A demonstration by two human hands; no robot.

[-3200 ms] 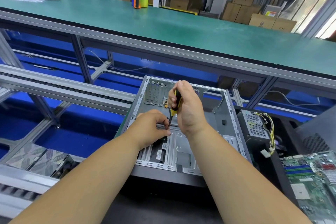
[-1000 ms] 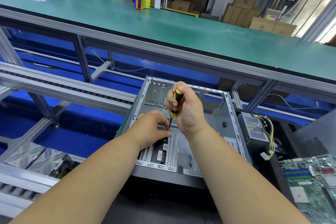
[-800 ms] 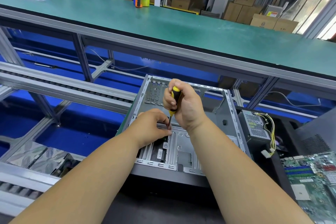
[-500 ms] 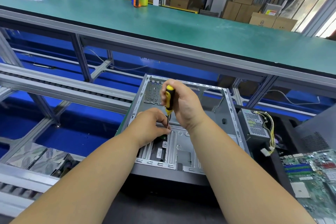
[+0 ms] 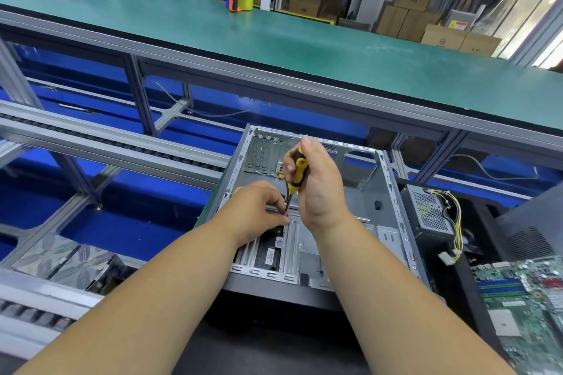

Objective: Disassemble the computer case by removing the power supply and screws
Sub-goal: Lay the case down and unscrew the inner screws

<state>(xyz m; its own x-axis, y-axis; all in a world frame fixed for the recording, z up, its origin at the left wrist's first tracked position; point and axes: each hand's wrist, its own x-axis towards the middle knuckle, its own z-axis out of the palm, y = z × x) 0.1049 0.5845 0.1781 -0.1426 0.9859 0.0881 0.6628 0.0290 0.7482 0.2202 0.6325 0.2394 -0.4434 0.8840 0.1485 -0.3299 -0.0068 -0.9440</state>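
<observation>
The open grey metal computer case (image 5: pixel 307 213) lies flat at centre. Inside it, the right hand (image 5: pixel 320 183) grips an upright yellow-and-black screwdriver (image 5: pixel 295 178), and the left hand (image 5: pixel 259 210) pinches its shaft near the tip. The grey perforated power supply (image 5: pixel 429 211) stands outside, just right of the case.

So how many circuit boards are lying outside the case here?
1: a green motherboard at the lower right, right of the computer case, beyond the removed power supply. It runs past the frame edge, so others may lie out of view.
</observation>
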